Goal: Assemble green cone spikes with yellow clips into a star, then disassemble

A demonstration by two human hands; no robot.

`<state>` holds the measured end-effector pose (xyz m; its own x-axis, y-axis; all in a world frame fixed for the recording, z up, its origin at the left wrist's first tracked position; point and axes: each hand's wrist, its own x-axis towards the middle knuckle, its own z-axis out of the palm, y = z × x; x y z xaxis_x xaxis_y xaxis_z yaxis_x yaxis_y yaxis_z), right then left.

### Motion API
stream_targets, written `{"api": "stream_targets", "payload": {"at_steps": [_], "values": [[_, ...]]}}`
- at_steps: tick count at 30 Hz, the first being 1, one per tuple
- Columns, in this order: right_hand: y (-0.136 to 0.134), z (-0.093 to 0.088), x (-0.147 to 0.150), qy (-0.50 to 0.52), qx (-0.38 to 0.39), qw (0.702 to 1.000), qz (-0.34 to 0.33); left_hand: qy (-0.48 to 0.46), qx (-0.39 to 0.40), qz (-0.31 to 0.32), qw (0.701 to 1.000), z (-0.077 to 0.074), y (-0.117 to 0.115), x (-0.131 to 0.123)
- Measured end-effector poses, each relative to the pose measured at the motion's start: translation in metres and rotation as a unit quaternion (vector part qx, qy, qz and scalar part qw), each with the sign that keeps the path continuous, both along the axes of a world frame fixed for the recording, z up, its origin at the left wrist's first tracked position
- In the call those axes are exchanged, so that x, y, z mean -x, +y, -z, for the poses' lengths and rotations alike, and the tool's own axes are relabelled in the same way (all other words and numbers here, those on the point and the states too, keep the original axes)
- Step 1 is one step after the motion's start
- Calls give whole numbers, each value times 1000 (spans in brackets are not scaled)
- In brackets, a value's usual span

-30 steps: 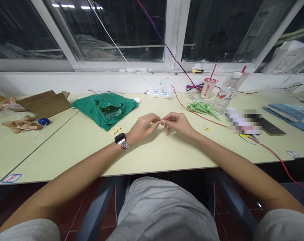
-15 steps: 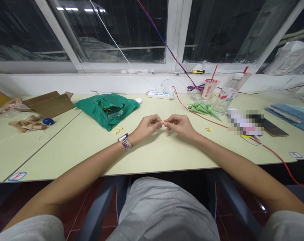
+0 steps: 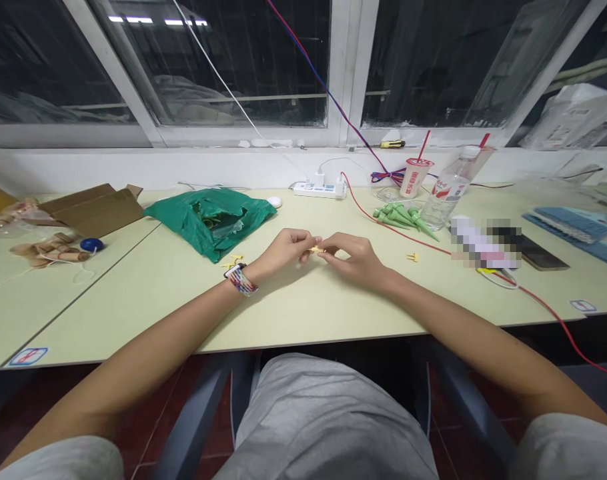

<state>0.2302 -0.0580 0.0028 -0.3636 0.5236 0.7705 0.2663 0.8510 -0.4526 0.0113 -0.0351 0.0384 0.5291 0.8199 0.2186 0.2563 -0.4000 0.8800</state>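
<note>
Over the middle of the table, my left hand (image 3: 287, 255) and my right hand (image 3: 354, 259) meet fingertip to fingertip. Both pinch a small yellow plastic piece (image 3: 316, 249), partly hidden by the fingers. More small yellow pieces (image 3: 233, 260) lie just beyond my left wrist, which wears a watch with a multicoloured woven band (image 3: 242, 279). To the right of my right hand, another yellow piece with prongs (image 3: 413, 257) rests on the table. Several green plastic spikes (image 3: 403, 219) lie in a pile farther back on the right.
A green plastic bag (image 3: 211, 220) sits back left, near a cardboard flap (image 3: 93, 212) and wooden toys (image 3: 48, 251). At the back are a power strip (image 3: 319, 191), a paper cup (image 3: 416, 179) and a bottle (image 3: 446, 190). A red cable (image 3: 408, 237) crosses the right side, beside a dark phone (image 3: 542, 256).
My fingertips have shifted slightly left and apart, so more of the yellow piece shows between them. My left wrist now partly covers the yellow pieces behind it. The view has turned slightly.
</note>
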Motion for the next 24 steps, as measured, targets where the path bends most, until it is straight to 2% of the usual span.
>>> {"api": "stream_targets", "payload": {"at_steps": [4,8,14,19,24], "values": [[2,-2,0,63,94,993,12,-59,-49,13,997,-2,-5,-1],[3,-5,-1,89,160,983,18,-42,-41,30,998,-1,-4,-1],[0,-4,4,83,157,984,-24,-38,-23,9,999,2,-2,-2],[4,-1,2,107,179,978,-10,-48,-6,45,998,4,-1,0],[6,-1,1,108,177,978,-6,-38,11,42,998,3,-3,-3]]}}
